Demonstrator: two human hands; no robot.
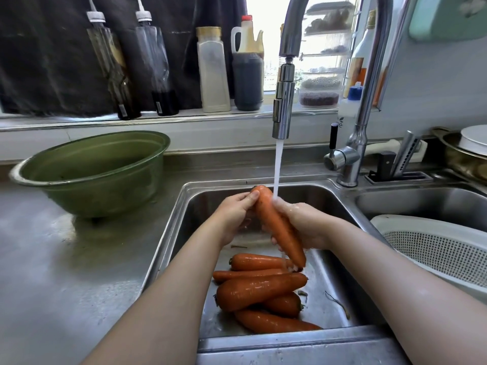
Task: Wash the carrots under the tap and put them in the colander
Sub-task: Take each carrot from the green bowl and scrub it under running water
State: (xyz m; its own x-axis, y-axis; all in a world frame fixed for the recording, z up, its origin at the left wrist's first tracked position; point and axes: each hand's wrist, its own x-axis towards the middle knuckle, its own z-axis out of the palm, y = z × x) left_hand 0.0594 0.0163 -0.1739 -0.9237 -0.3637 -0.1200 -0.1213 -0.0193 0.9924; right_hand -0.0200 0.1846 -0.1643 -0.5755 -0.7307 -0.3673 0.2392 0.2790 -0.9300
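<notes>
One long orange carrot (274,222) is held slanted over the steel sink (184,204), its thick end up under the water stream from the tap (284,101). My left hand (234,209) grips the thick upper end. My right hand (303,225) wraps round the carrot's middle from the right, and water runs over it. Several wet carrots (261,288) lie piled on the sink floor below. A white colander (432,246) sits in the right basin; no carrot shows in its visible part.
A green bowl (92,172) stands on the steel counter to the left. Bottles (213,69) line the window sill behind. The tap base (347,159) and a knife holder (398,167) stand behind the sink. Dishes are stacked at far right.
</notes>
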